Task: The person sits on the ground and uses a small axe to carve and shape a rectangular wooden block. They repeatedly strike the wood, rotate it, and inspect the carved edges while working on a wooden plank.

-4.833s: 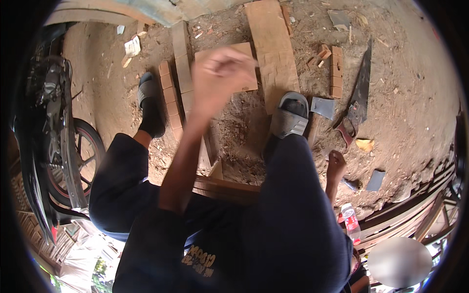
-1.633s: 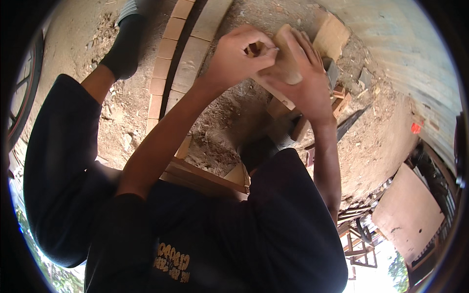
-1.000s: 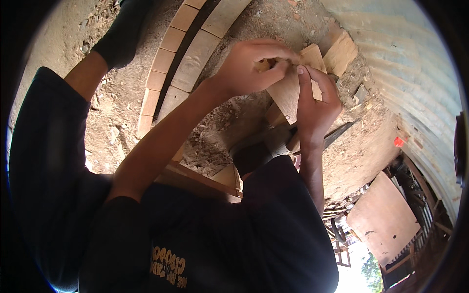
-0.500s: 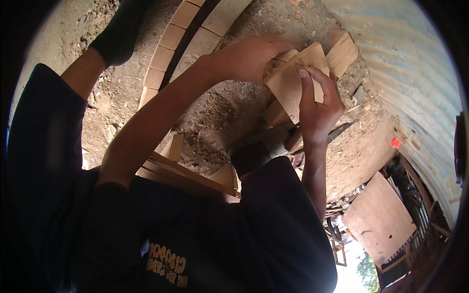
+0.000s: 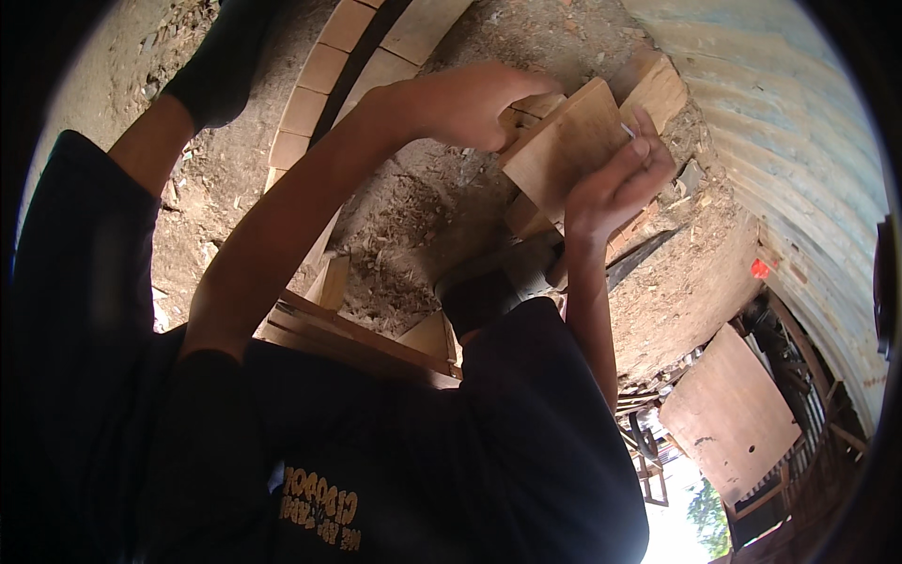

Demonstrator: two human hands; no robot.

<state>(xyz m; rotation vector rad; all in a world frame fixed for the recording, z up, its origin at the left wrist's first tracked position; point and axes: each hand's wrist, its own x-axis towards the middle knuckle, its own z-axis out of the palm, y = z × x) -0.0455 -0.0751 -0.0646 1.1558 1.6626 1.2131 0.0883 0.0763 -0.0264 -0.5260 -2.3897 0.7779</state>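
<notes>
A flat square wooden board point(image 5: 564, 146) stands tilted on top of other wood pieces, right of centre. My left hand point(image 5: 465, 105) curves round a smaller wooden block point(image 5: 540, 106) behind the board's left edge; its fingertips are partly hidden. At the board's right side, my right hand point(image 5: 622, 183) has thumb and fingers pinched together. A thin pale stick-like piece point(image 5: 628, 130) shows at those fingertips, too small to name surely. The right wrist passes close to the board's lower corner.
A curved row of wooden blocks point(image 5: 305, 108) runs along the upper left. Another wood block point(image 5: 658, 92) lies behind the board, near a corrugated metal wall point(image 5: 780, 103). Wooden planks point(image 5: 362, 340) lie by my lap. A dark flat tool-like strip point(image 5: 639, 258) rests on the dirt.
My right hand has shifted from the board's face to its right edge, exposing more of the board. The left hand has moved slightly left; the board has shifted a little.
</notes>
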